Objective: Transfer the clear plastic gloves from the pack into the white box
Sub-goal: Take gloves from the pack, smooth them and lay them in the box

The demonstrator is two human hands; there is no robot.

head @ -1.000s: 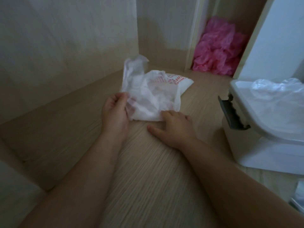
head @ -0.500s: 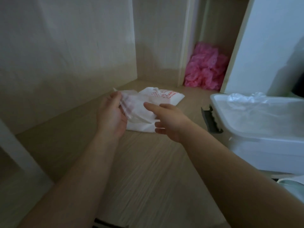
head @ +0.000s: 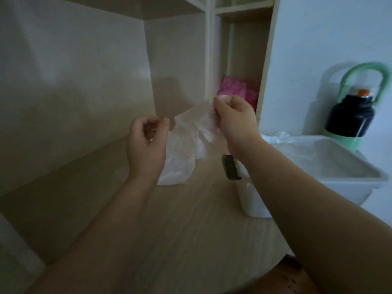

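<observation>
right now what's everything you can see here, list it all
clear glove: one, see-through, in the air, hanging from the right hand
pack: one, white, low on the desk beside the left hand
white box: one, white, open, on the desk at right
latch: one, dark, on the box's near-left end
gloves in the box: crumpled bunch, clear, count unreadable
pink plastic: one bundle, narrow shelf compartment behind the right hand
bottle: one, black with green handle, behind the box
desk: one, light wood
left hand: fingers curled, against the pack; grip unclear
right hand: raised, pinching the clear glove
</observation>
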